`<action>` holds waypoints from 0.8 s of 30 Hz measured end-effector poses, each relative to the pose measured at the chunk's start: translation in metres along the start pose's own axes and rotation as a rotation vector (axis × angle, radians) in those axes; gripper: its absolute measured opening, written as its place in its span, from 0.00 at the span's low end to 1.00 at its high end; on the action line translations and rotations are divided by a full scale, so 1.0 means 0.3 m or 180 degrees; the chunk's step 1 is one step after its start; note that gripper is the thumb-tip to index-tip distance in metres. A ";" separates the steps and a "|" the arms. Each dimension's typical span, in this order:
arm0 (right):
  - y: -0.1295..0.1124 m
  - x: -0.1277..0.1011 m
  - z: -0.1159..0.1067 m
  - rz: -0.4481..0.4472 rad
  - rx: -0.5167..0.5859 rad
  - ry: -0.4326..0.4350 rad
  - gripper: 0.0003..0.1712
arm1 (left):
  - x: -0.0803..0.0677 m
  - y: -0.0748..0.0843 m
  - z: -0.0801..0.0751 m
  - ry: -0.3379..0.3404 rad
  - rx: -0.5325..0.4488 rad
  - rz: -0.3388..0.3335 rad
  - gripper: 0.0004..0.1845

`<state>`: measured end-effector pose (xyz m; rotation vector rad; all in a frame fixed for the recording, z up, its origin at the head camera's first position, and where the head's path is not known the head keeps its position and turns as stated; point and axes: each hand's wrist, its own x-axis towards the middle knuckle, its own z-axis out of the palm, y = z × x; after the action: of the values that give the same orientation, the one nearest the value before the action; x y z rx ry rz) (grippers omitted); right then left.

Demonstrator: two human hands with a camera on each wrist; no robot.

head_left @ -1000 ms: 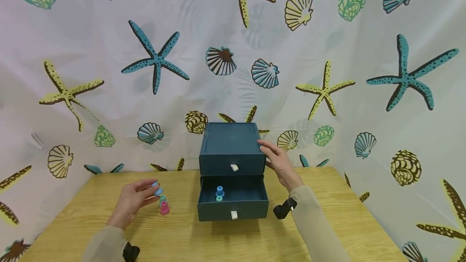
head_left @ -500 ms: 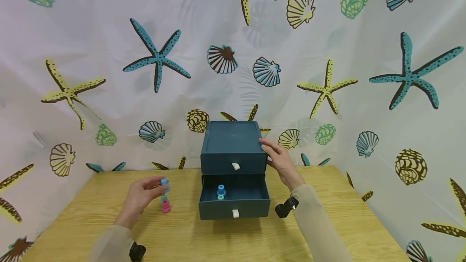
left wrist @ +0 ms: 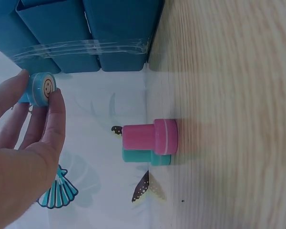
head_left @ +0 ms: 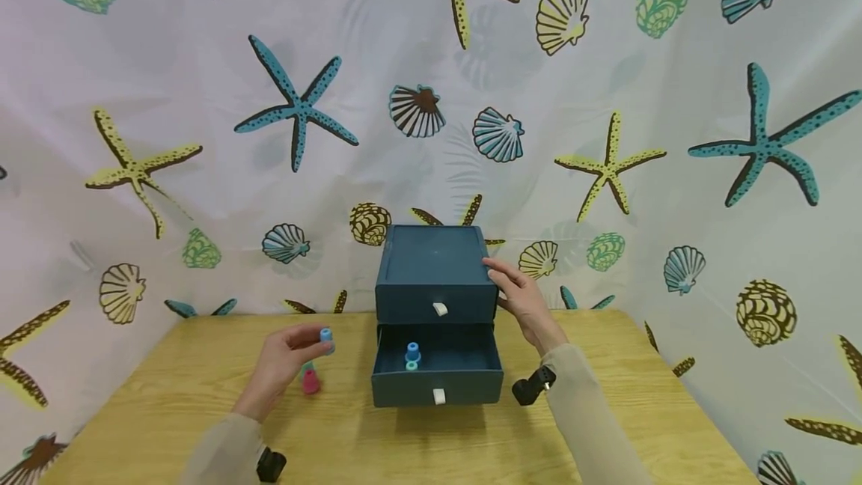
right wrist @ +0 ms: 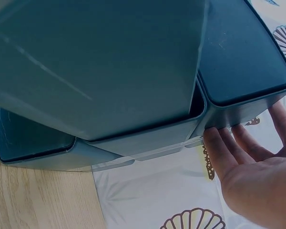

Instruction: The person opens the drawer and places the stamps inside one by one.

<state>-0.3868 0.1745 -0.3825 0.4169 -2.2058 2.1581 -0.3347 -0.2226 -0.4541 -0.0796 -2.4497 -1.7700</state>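
On the pale wooden table (head_left: 606, 425) stands a dark teal two-drawer box (head_left: 434, 268), its lower drawer (head_left: 438, 384) pulled out. My right hand (head_left: 521, 298) rests straight-fingered against the box's right side. My left hand (head_left: 283, 365) pinches a small blue smiley-faced stamp (head_left: 326, 336) above a pink stamp (head_left: 310, 380) and a teal stamp (left wrist: 145, 156).

Left hand (head_left: 286, 358) lower left of centre, raised, thumb and fingers pinching. Right hand (head_left: 521, 298) right of centre, fingers straight, pressing flat.
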 end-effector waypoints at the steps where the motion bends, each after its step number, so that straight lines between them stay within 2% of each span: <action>1: -0.001 -0.001 -0.001 -0.0003 -0.0003 0.0000 0.23 | 0.002 0.001 0.005 0.0012 0.0013 -0.0001 0.29; 12: -0.005 -0.007 0.000 -0.0008 -0.0004 -0.0006 0.24 | -0.012 0.049 0.058 0.0098 0.0100 0.0121 0.30; 18: -0.004 -0.003 -0.002 -0.0010 -0.0004 -0.0020 0.24 | -0.015 0.076 0.076 0.0097 -0.0024 0.0113 0.30; 24: -0.006 -0.001 -0.004 0.0016 0.0020 -0.0017 0.23 | -0.025 0.103 0.098 0.0072 -0.0080 0.0195 0.27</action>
<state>-0.3862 0.1759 -0.3809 0.4186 -2.2059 2.1694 -0.3258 -0.1847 -0.4349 -0.1349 -2.3833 -1.7666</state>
